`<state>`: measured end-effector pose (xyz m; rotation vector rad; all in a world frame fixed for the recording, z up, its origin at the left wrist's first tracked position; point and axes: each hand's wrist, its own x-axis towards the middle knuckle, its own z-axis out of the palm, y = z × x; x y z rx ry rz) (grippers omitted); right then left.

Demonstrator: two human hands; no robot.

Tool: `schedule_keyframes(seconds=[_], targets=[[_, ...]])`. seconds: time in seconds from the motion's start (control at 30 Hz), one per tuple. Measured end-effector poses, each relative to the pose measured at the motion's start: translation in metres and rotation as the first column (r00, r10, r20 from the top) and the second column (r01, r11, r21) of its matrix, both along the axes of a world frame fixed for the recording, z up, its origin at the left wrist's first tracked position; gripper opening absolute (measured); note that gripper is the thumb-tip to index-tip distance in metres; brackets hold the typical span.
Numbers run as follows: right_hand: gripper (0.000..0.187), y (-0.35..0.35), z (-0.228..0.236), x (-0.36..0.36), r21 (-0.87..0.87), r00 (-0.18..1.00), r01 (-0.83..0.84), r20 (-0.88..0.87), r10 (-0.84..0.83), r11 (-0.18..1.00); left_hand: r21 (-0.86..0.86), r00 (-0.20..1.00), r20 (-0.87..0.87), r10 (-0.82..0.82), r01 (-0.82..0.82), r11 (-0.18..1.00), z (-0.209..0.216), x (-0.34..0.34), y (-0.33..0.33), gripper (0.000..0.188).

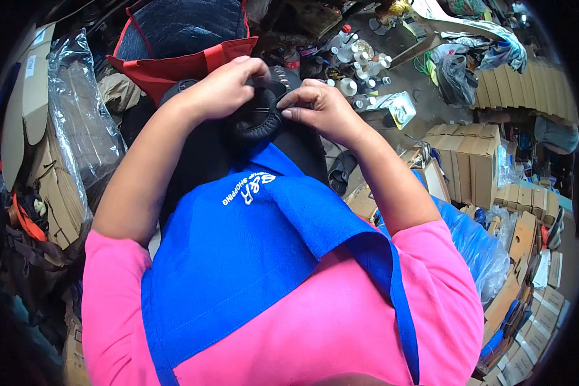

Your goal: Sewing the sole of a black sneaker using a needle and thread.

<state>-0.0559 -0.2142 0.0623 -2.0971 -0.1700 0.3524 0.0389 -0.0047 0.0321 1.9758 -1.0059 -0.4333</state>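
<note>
A black, soft, rounded piece with a ribbed, gathered rim (258, 128) rests over my lap, above the top of a blue apron (231, 206). Its exact kind cannot be made out. My left hand (238, 83) is closed on its far left side, fingers curled and tips partly hidden. From the right, my right hand (321, 109) pinches thumb and forefinger together at the rim. A thin pale line, like a needle or thread, crosses the piece's dark hollow close to those fingertips. What lies between them is too small to tell.
Beyond my hands stands an open red bag (219, 56) with a dark lining. Several bottles (360, 64) crowd the floor at far right. Cardboard stacks (466, 157) and blue plastic sheeting (466, 238) lie to the right; clear plastic wrap (83, 109) and cardboard to the left.
</note>
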Motion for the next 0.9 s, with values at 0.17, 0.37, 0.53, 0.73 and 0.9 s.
schedule_keyframes(seconds=[0.17,0.37,0.53,0.73,0.9], targets=[[0.025,0.004,-0.003,-0.022,-0.325,0.940,0.054,0.334,0.061,0.944,-0.006,0.979,-0.026,0.204,-0.204,0.979,0.015,-0.043,0.028,0.051],[0.027,0.013,-0.005,-0.033,-0.404,0.916,0.082,0.391,0.091,0.911,0.020,0.877,0.380,0.295,-0.326,0.945,0.004,-0.067,0.034,0.022],[0.028,-0.007,-0.001,-0.009,-0.107,1.000,-0.012,-0.022,0.010,0.994,-0.152,0.952,0.065,0.298,-0.285,0.946,-0.003,-0.055,0.032,0.023],[0.024,-0.012,0.004,0.011,-0.087,0.990,-0.096,-0.116,0.085,0.992,-0.092,0.958,0.082,0.276,-0.269,0.959,-0.007,-0.052,0.031,0.023],[0.024,-0.014,0.006,0.014,-0.102,0.983,-0.151,-0.123,0.138,0.983,-0.072,0.962,0.088,0.259,-0.254,0.965,-0.009,-0.051,0.032,0.026]])
